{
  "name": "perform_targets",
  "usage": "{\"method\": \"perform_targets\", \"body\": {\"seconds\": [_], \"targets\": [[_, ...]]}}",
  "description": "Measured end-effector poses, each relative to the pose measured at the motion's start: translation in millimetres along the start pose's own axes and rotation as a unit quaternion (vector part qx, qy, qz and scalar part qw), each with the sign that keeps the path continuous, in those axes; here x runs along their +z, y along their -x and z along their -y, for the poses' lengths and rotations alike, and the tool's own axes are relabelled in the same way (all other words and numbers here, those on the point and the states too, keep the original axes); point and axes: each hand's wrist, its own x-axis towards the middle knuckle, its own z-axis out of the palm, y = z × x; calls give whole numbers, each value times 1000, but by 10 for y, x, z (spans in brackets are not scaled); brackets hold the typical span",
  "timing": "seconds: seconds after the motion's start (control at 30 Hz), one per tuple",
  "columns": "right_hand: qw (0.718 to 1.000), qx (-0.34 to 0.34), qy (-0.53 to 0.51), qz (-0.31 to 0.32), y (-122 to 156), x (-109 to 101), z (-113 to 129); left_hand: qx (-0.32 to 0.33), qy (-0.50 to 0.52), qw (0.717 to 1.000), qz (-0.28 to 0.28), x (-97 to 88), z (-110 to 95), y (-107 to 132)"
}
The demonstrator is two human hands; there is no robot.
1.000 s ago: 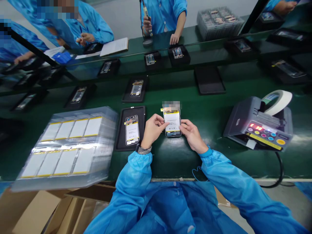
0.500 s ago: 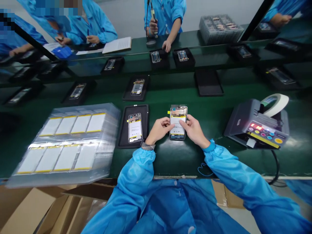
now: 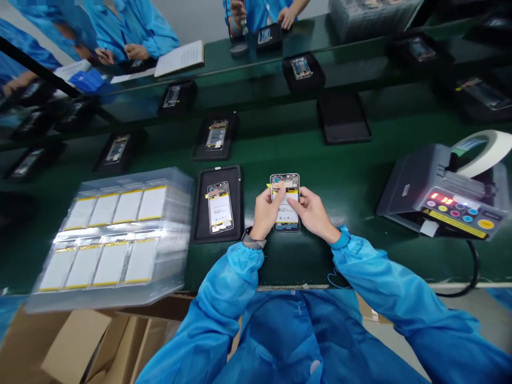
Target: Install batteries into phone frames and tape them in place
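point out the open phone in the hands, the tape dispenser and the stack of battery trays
open phone (image 3: pixel 285 213), head view, on the white battery face
tape dispenser (image 3: pixel 416 186), head view, on its grey housing
stack of battery trays (image 3: pixel 116 234), head view, on the top tray

Light even, bright, from overhead. Glare streaks across the clear tray stack to my left. Wide-angle bending at frame edges; far belt soft. My sleeves sharp, shadows faint.
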Motion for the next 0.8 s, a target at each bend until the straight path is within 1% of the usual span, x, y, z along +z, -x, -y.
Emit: {"method": "perform_targets", "body": {"seconds": [0.17, 0.3, 0.37, 0.47, 0.63, 0.73, 0.8], "targets": [[1000, -7, 14, -21, 14, 34, -66, 11, -13, 999, -42, 47, 44, 38], [996, -23, 69, -41, 7, 5, -139, 19, -30, 997, -68, 71, 19, 61], [994, -30, 92, -44, 8, -10, -178, 22, -33, 997, -67, 67, 19, 61], [992, -40, 107, -44, 9, -19, -212, 18, -29, 998, -49, 41, 35, 57], [994, -42, 95, -45, 4, -5, -192, 14, -27, 999, -28, 13, 34, 65], [994, -29, 88, -52, 1, 3, -177, 33, -43, 998, -30, 30, 8, 80], [993, -28, 93, -68, -3, 1, -177, 42, -64, 996, -39, 49, -6, 91]]}}
